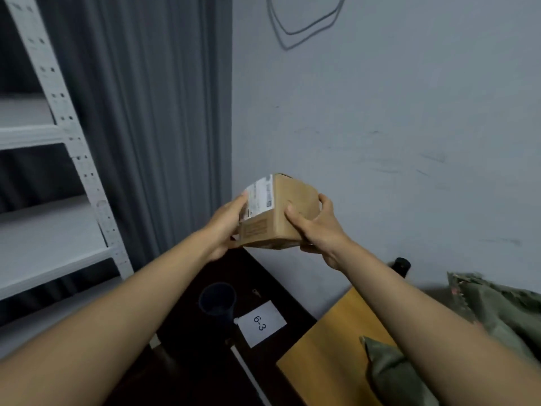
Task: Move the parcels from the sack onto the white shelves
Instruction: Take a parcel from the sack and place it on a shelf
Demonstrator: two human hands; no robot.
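Both hands hold a cardboard parcel up at mid-frame, clear of shelves and sack.

The left hand (227, 222) clasps the parcel (281, 212) on its labelled side, fingers curled under; the right hand (317, 227) grips the opposite face, thumb on top. Below, a dark surface (205, 361) carries a dark cup (217, 300) and a white card (261, 323) marked "6-3"; a wooden surface (330, 347) at lower right bears the green sack (497, 312), cut off by the frame edge. White shelves (46, 136) stand at left beside a grey curtain (152, 112). The label's print is unreadable.
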